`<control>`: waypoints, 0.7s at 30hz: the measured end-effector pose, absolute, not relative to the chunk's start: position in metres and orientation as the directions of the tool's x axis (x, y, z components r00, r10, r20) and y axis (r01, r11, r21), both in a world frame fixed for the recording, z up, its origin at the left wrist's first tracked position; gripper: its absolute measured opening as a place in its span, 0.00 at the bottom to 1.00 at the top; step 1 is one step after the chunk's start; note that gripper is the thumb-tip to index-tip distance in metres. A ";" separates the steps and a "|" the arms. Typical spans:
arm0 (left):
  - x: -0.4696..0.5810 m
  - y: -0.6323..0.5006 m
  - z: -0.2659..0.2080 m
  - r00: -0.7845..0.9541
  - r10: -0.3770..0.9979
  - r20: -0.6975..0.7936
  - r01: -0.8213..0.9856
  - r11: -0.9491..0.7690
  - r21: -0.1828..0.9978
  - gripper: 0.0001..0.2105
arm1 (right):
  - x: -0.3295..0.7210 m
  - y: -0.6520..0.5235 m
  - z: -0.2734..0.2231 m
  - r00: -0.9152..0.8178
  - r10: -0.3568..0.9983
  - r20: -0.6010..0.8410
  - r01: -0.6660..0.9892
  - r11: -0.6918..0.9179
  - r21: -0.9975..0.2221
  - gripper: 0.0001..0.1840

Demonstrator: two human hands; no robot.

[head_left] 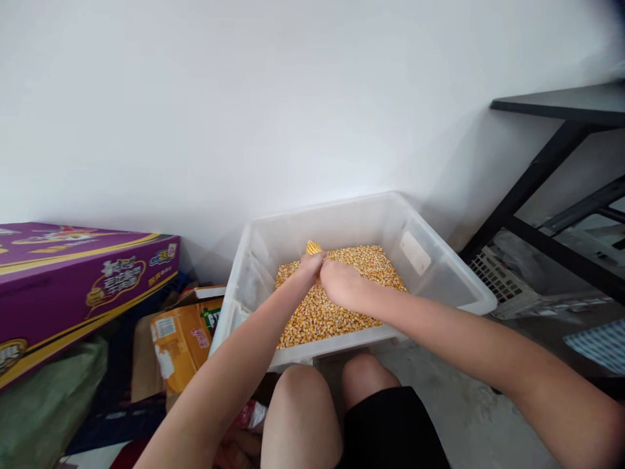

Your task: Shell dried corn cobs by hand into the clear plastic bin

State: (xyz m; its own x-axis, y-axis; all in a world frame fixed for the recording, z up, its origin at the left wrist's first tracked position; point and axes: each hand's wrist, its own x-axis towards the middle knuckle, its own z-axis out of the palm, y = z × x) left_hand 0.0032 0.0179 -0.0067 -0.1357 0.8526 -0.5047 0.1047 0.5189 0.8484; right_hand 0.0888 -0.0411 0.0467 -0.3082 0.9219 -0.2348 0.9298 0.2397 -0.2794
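Over a clear plastic bin point(439, 257), my two hands meet around a corn cob point(313, 247). Only the yellow tip of the cob shows, poking out beyond my fingers. My left hand point(311, 266) is wrapped round the cob. Pressed close against it, my right hand point(339, 281) is closed in a fist on the cob's near side; its fingertips are hidden. Loose corn kernels point(327, 322) cover the bottom of the bin beneath both hands.
A purple carton point(88, 280) stands at the left, with an orange cardboard box point(183, 342) beside the bin. A green plastic bag point(53, 404) lies at lower left. At right are a black-framed table point(541, 156) and a white basket point(502, 280). A white wall rises behind.
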 end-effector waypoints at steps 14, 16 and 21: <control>-0.013 0.030 0.004 0.022 0.774 -0.633 0.032 0.632 0.774 0.07 | 0.150 0.015 0.051 -0.567 0.691 -0.447 0.755 0.220 -0.618 0.21; -0.013 0.029 0.008 0.088 0.763 -0.641 0.038 0.640 0.767 0.10 | 0.145 0.014 0.047 -0.580 0.716 -0.389 0.740 0.263 -0.620 0.25; -0.013 0.027 0.010 0.192 0.744 -0.640 0.046 0.645 0.763 0.10 | 0.138 0.013 0.040 -0.601 0.714 -0.360 0.723 0.294 -0.625 0.26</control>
